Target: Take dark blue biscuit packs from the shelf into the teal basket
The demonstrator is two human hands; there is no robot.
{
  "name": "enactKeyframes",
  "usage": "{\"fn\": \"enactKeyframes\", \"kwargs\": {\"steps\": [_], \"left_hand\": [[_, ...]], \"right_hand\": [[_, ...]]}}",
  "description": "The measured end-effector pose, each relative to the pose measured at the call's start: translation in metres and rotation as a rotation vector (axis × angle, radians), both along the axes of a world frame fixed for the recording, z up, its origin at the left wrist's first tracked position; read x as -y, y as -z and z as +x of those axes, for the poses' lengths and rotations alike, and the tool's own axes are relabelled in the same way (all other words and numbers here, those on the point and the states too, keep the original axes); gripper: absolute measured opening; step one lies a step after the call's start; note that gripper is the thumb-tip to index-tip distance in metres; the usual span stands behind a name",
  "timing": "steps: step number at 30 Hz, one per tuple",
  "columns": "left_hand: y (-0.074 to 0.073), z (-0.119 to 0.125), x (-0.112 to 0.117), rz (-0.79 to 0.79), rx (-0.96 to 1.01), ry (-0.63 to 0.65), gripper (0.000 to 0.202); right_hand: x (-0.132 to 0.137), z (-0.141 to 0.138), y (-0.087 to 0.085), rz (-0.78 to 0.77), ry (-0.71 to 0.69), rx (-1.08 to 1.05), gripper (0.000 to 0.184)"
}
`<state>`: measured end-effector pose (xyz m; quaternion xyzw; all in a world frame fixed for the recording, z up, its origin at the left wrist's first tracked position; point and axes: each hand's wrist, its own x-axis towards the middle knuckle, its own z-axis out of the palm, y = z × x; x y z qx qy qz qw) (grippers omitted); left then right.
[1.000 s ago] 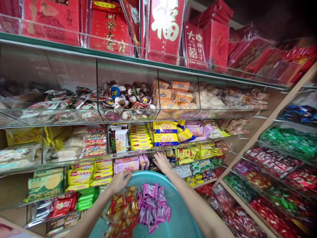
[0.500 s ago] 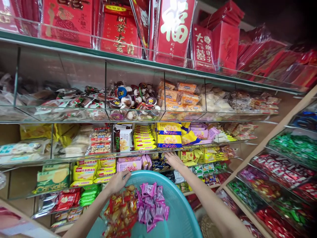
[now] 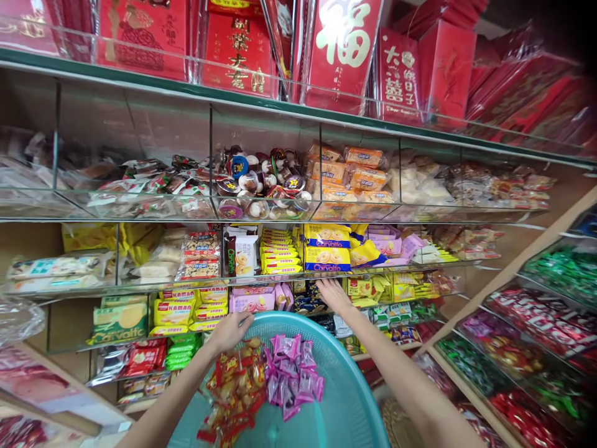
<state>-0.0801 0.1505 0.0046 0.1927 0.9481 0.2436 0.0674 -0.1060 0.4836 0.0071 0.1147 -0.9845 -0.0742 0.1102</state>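
Note:
My left hand [image 3: 232, 330] is closed on the rim of a large turquoise plastic basket [image 3: 342, 367], thumb over the edge. Inside lie a pile of purple-wrapped candies [image 3: 295, 376] and a heap of red-and-amber wrapped sweets [image 3: 237, 382]. My right hand [image 3: 334, 296] reaches over the far rim into a shelf compartment, its fingers stretched over dark blue snack packets [image 3: 305, 298]. The shelf edge above partly covers those fingertips, and nothing shows in their grasp. Purple biscuit packs [image 3: 254, 300] sit left of the blue ones, yellow packets [image 3: 366, 287] to the right.
Glass-fronted shelves hold yellow Kaman packs [image 3: 173, 311], blue-and-yellow Carvalfo packs [image 3: 326, 249] and chocolate cups [image 3: 261, 180]. A glass shelf edge [image 3: 275, 277] runs just above my right hand. Red envelopes [image 3: 342, 56] line the top; slanted candy bins [image 3: 536, 317] flank the right.
The view has shifted, so the shelves and basket appear farther right. My right hand stays at the blue packets with its fingers slightly more extended; my left hand keeps the rim.

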Motion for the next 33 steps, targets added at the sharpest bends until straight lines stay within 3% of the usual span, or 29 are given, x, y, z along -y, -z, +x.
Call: {"fn": "enactKeyframes", "kwargs": {"steps": [6,15,20,25,27,29,33], "left_hand": [[0.001,0.001,0.000,0.016,0.009,0.001,0.044],[0.004,-0.001,-0.001,0.040,0.013,0.010,0.046],[0.003,-0.006,-0.004,0.040,0.013,0.039,0.048],[0.002,-0.009,-0.007,0.032,0.022,0.039,0.049],[0.002,-0.010,-0.008,0.023,0.025,0.038,0.049],[0.001,-0.010,-0.009,0.012,0.024,0.037,0.050],[-0.001,-0.009,-0.012,-0.004,0.020,0.048,0.051]], "right_hand": [[0.003,0.002,0.004,0.019,-0.047,-0.015,0.060],[-0.002,0.019,-0.004,0.000,-0.112,-0.039,0.052],[-0.013,0.055,-0.021,-0.034,-0.097,-0.059,0.051],[-0.021,0.108,-0.054,-0.090,-0.094,-0.137,0.049],[-0.017,0.129,-0.068,-0.200,-0.095,-0.117,0.048],[-0.008,0.146,-0.077,-0.406,-0.096,-0.018,0.048],[0.016,0.166,-0.071,-0.831,-0.138,0.405,0.057]]}}
